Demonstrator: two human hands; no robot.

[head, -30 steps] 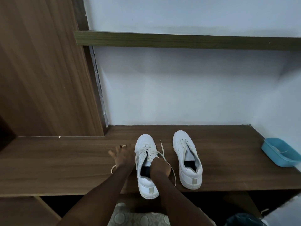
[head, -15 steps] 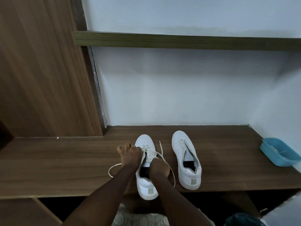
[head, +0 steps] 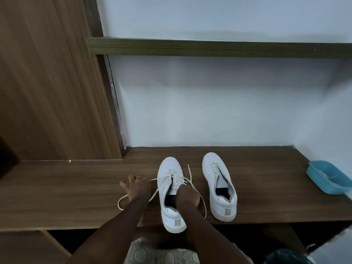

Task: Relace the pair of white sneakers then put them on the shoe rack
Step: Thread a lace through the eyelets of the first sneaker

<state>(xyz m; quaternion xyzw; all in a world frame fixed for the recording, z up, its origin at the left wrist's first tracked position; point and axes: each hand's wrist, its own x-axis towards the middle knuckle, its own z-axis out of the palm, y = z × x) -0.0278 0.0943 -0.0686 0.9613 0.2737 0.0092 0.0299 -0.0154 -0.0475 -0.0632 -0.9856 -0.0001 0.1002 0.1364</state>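
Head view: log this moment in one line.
left hand holds lace; right hand grips sneaker; second sneaker beside it; both on shelf

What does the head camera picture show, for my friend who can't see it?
A person's left hand holds a lace out sideways from a white sneaker while the right hand rests on it. The other sneaker stands beside it on a wooden shelf, with a blue tub far right.

Both arms reach forward, left grip (head: 138, 187) and right grip (head: 187, 195) curled.
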